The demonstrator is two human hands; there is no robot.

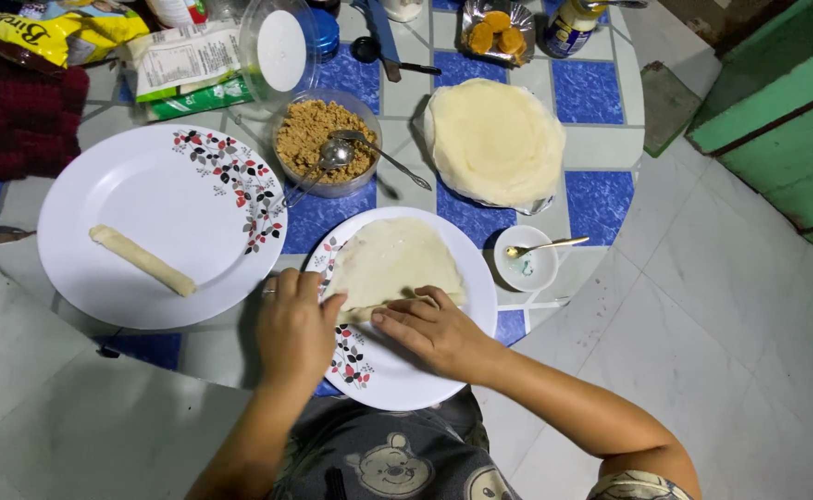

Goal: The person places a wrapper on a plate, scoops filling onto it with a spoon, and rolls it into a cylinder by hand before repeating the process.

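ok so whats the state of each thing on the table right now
wrapper: near edge folded up, on small plate
left hand: pressing wrapper edge
right hand: fingers on fold
roll: rolled, on large plate
filling tub: lid off, spoon in
wrapper stack: flat
small dish: spoon in

Both forearms bare, no sleeves in view. Left hand (293, 326): a thin ring on one finger. Right hand (431, 331): no ring or band visible. Short, unpainted nails on both. Lap covered by dark grey fabric printed with cartoon bear faces; a patch of patterned cloth shows near the right elbow.
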